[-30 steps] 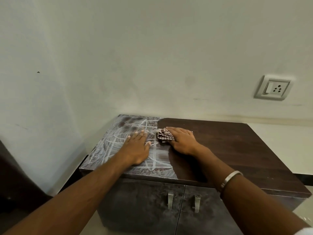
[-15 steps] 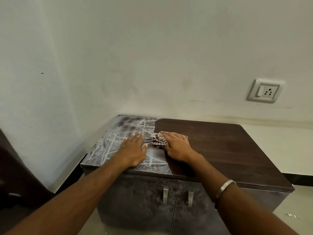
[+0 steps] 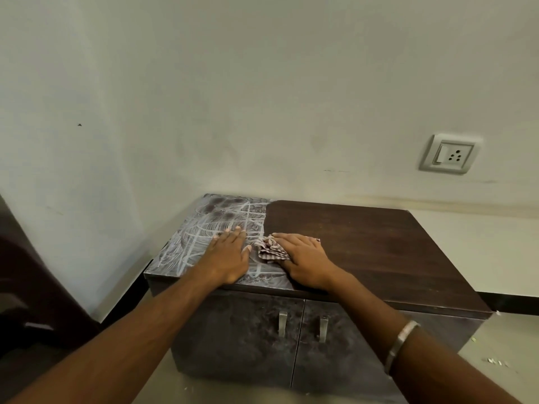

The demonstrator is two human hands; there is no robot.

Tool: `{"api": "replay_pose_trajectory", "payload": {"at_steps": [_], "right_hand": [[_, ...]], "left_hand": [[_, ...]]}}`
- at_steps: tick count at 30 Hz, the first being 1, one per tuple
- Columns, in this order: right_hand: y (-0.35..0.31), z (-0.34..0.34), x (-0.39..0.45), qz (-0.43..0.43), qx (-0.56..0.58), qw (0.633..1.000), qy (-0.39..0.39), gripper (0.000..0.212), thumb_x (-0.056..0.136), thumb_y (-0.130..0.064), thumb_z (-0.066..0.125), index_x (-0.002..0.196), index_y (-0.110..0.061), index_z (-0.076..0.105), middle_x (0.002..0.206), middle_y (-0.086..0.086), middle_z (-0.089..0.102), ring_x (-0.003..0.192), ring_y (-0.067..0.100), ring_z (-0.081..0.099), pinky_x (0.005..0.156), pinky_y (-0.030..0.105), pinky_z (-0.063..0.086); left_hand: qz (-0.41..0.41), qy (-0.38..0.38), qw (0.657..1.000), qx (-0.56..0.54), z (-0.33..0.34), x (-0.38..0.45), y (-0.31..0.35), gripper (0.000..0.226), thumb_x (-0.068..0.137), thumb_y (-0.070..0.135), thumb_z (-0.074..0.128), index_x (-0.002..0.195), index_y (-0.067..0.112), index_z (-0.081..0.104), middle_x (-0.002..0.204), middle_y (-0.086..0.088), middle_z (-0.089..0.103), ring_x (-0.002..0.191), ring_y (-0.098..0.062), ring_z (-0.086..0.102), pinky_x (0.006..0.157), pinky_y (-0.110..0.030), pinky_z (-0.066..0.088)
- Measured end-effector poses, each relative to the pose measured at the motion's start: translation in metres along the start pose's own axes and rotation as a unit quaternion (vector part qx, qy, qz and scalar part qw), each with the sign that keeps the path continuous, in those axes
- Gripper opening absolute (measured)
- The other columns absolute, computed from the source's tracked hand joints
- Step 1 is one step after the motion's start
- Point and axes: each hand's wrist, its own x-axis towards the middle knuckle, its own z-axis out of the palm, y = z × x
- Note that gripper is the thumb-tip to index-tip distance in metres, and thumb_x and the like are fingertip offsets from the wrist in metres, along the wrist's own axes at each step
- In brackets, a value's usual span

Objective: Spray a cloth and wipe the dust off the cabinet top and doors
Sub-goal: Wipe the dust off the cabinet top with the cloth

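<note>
Our right fingers (image 3: 287, 239) lie straight and close together, flat on the checked cloth (image 3: 269, 249), pressing it to the cabinet top (image 3: 379, 246); they curl round nothing. The fingers of our left hand (image 3: 229, 253) are likewise straight and spread a little, resting bare on the dusty part, holding nothing. The right hand (image 3: 304, 259) covers the cloth's right part, so only its crumpled left part shows, bunched in soft folds between the two hands.

The cloth sits just left of the top's middle, on the line where the wiped dark wood at 3 o'clock meets the grey, streaked dust at 9 o'clock. We judge it light and limp: it will bunch and ride up under a push, so it wants a flat palm over its middle, not a pinch at an edge. If damp, it should drag with some grip on the laminate.

The top looks stiff and smooth and should bear firm pressure. Dust remains from the cloth out toward 9 and 11 o'clock. Below, at 6 o'clock, the two doors (image 3: 242, 336) look mottled with dust, each with a metal handle (image 3: 282, 323) near the centre seam.
</note>
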Motion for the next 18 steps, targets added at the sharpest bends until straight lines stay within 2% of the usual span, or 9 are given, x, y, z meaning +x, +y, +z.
{"api": "replay_pose_trajectory", "payload": {"at_steps": [3,8,14,18], "right_hand": [[0.01,-0.003,-0.012,-0.011,-0.001,1.0,-0.006,0.052,0.095,-0.045,0.042,0.145,-0.038,0.029,0.152,-0.019,0.028,0.14,0.011,0.022,0.113,0.04,0.013],[-0.002,-0.008,-0.001,0.043,-0.028,0.999,-0.006,0.053,0.096,-0.043,0.043,0.146,-0.034,0.028,0.154,-0.015,0.026,0.141,0.013,0.021,0.114,0.041,0.011],[-0.013,0.003,-0.026,-0.034,0.007,0.999,0.02,0.053,0.092,-0.038,0.045,0.143,-0.036,0.033,0.151,-0.017,0.032,0.138,0.009,0.024,0.11,0.034,0.014],[-0.01,-0.005,-0.027,-0.006,-0.008,1.0,0.006,0.053,0.094,-0.036,0.046,0.145,-0.035,0.032,0.152,-0.017,0.029,0.14,0.011,0.024,0.113,0.038,0.014]], "left_hand": [[0.003,-0.005,1.0,-0.008,0.003,-0.006,0.001,0.059,0.103,0.042,0.015,0.154,0.017,0.001,0.162,-0.002,-0.003,0.149,-0.021,-0.005,0.121,-0.041,-0.001],[0.007,-0.004,1.0,-0.014,0.004,-0.012,0.0,0.059,0.103,0.042,0.015,0.154,0.018,0.002,0.163,-0.002,-0.003,0.149,-0.02,-0.007,0.121,-0.042,-0.002],[0.0,0.003,1.0,-0.004,0.003,-0.015,0.0,0.058,0.103,0.04,0.017,0.154,0.018,0.002,0.163,-0.003,-0.001,0.149,-0.021,-0.004,0.121,-0.043,0.0],[0.002,-0.003,1.0,-0.012,0.004,-0.022,-0.002,0.058,0.103,0.041,0.017,0.154,0.02,0.002,0.163,-0.002,-0.002,0.149,-0.021,-0.004,0.121,-0.043,0.0]]}}
